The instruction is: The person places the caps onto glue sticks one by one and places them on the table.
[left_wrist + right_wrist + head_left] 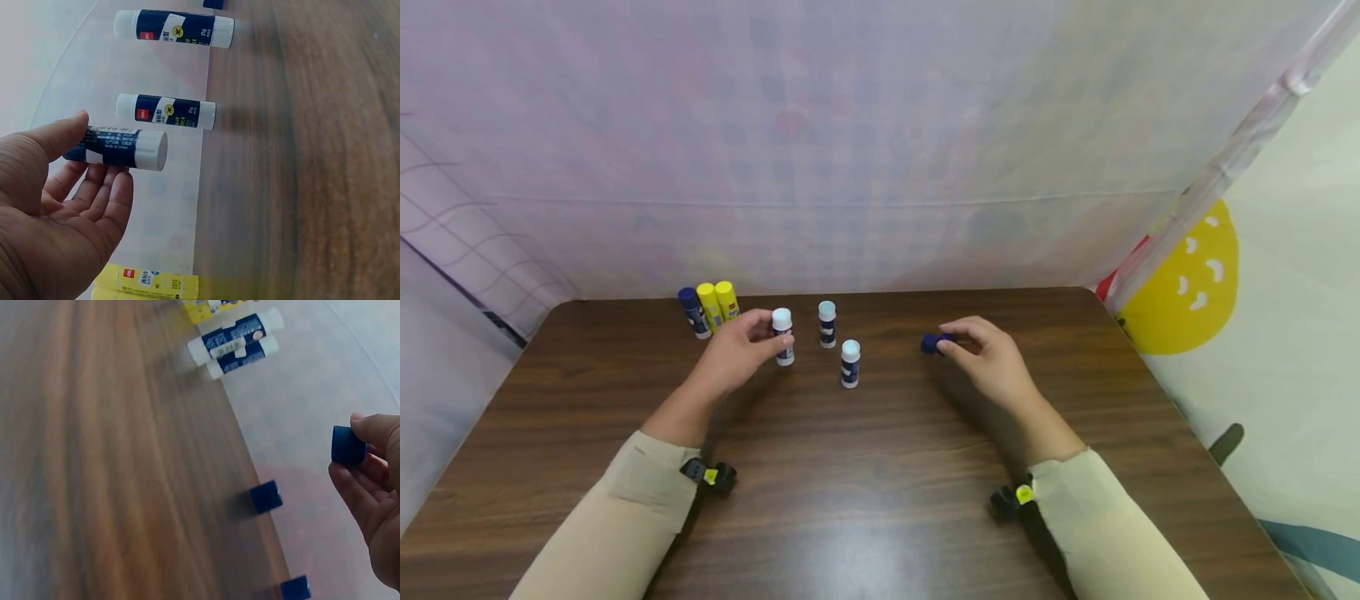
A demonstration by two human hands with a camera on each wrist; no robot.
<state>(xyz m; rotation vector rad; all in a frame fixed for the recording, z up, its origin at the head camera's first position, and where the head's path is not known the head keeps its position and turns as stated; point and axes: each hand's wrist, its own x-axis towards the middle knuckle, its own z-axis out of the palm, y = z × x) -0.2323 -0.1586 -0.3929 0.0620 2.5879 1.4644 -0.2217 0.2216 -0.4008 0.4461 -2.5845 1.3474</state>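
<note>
My left hand [735,350] holds a navy-and-white glue stick [783,337] upright between thumb and fingers, its cap off and its white top showing. In the left wrist view, this glue stick [119,149] has its base raised above the table. Two more uncapped glue sticks stand just to its right, one farther back [827,325] and one nearer [850,364]. On the right, my right hand [992,362] pinches a dark blue cap [349,445] between thumb and fingertips. Two similar blue caps, one [267,497] and another [295,588], sit on the table near that hand.
At the back left of the brown wooden table [850,475] stand a capped navy glue stick [694,312] and two yellow glue sticks [727,298], partly behind my left hand. A pale curtain [865,167] hangs along the table's back edge.
</note>
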